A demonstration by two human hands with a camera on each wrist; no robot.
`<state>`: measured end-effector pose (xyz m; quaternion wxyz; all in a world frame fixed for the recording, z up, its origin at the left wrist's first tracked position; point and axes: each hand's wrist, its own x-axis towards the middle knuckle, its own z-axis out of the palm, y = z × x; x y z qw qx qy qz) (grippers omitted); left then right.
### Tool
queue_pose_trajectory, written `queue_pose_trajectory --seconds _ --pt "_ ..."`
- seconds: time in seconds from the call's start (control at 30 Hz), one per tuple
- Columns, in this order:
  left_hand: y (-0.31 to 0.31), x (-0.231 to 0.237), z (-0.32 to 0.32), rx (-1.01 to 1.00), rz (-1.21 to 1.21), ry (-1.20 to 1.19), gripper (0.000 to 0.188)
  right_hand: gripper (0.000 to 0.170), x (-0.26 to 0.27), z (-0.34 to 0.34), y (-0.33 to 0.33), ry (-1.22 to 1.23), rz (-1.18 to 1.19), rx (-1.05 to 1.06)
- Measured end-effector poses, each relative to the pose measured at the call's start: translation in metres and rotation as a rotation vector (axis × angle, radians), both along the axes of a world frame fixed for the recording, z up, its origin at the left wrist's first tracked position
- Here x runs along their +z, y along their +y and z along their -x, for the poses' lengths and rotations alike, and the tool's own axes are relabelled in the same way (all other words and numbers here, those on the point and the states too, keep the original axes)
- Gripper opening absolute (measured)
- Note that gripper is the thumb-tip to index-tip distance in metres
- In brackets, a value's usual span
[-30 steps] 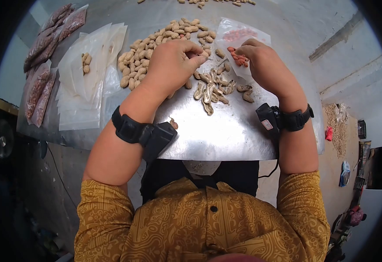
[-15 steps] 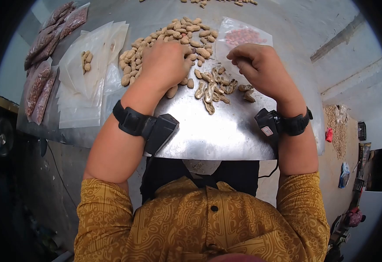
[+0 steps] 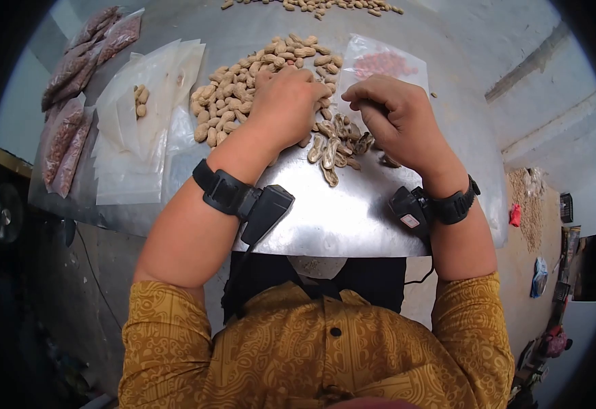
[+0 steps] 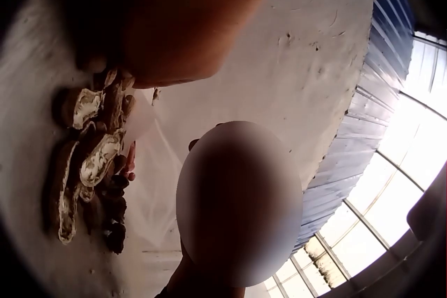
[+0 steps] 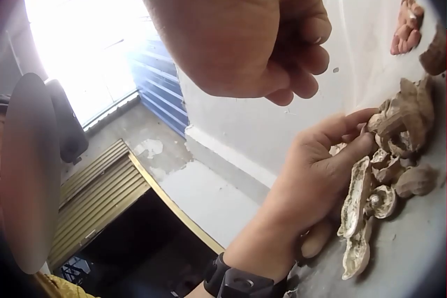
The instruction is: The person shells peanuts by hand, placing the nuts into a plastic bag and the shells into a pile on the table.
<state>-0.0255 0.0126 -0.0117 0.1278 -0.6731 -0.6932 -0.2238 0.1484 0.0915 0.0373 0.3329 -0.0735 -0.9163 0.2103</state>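
Observation:
My left hand (image 3: 285,105) is at the right side of a pile of unshelled peanuts (image 3: 226,102). In the right wrist view, the thumb and fingers of that hand close on a pale peanut (image 5: 338,149), mostly hidden by them. Split peanut shells (image 3: 332,146) lie just below it on the metal table. Loosely curled, my right hand (image 3: 403,119) hovers over the near part of a clear plastic bag (image 3: 407,52); nothing shows between its fingers. Red peanut kernels (image 3: 383,65) lie in the bag's far part.
Left of the pile lie flat clear bags (image 3: 131,146) with a few peanuts on top. Filled bags of kernels (image 3: 73,71) are stacked at the table's far left. More peanuts (image 3: 311,7) are spread at the back. The metal table's edge (image 3: 352,255) runs close to the body.
The red kernels under my right fingers one second ago are gone from there; that hand has drawn back slightly. My left hand dipped into the pile and has moved right, towards the right hand.

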Motion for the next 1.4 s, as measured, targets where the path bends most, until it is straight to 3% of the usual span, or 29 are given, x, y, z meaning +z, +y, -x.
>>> queue_pose_trajectory --seconds 0.17,0.3,0.4,0.6,0.7,0.9,1.2,1.3,1.4 --pt "0.0 0.01 -0.003 -0.169 -0.376 -0.307 0.029 0.017 -0.002 0.005 -0.002 0.166 0.089 0.006" --pt "-0.017 0.025 -0.022 -0.294 -0.381 -0.628 0.027 0.019 -0.007 0.007 0.001 0.197 0.345 0.086" --pt "-0.017 0.021 -0.027 -0.444 -0.337 -1.203 0.025 0.02 -0.003 0.004 0.0 0.163 0.633 0.133" --pt "-0.013 0.016 -0.026 -0.517 -0.228 -1.601 0.022 0.024 -0.003 0.009 -0.007 0.232 0.946 0.231" --pt "-0.015 0.015 -0.025 -0.434 -0.242 -1.525 0.022 0.03 -0.003 0.009 -0.008 0.216 0.958 0.212" --pt "-0.017 0.019 -0.022 -0.282 -0.236 -0.89 0.019 0.038 -0.006 0.006 -0.003 0.041 0.787 0.169" --pt "-0.018 0.014 -0.026 -0.293 -0.246 -0.973 0.017 0.038 -0.004 0.005 -0.008 -0.007 0.834 0.236" --pt "-0.02 0.017 -0.029 -0.345 -0.217 -1.219 0.015 0.035 -0.007 0.008 -0.011 0.083 0.904 0.238" --pt "-0.02 0.021 -0.033 -0.444 -0.289 -1.319 0.015 0.034 -0.012 0.012 -0.013 0.174 0.983 0.248"
